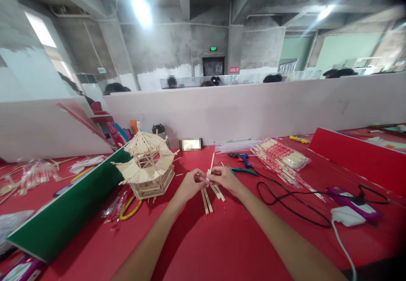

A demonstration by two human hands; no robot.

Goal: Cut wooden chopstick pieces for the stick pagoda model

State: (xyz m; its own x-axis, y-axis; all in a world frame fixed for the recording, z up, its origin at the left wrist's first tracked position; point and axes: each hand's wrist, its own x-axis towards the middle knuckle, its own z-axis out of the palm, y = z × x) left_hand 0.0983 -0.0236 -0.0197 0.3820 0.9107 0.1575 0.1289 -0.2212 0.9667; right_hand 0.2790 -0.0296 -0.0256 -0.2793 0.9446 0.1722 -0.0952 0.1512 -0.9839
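Note:
In the middle of the red table, my left hand [192,184] and my right hand [227,179] meet, fingertips pinched together. Between them are pale wooden chopsticks [212,161], one end pointing up and away from me. My fingers partly cover them, so how many I hold is unclear. Just below my hands, several loose chopsticks [207,202] lie on the table. To the left of my left hand stands a pagoda model [149,162] built from wooden sticks, with two tiers of roof. A pair of pliers [244,171] with teal handles lies just beyond my right hand.
Beyond the pliers lie a blue glue gun [243,159] and red-printed packs of chopsticks [282,156]. A black cable [285,202] loops to a purple power strip [355,205]. A green board [76,205] borders the left, a red board [358,158] the right. A phone [190,144] stands behind.

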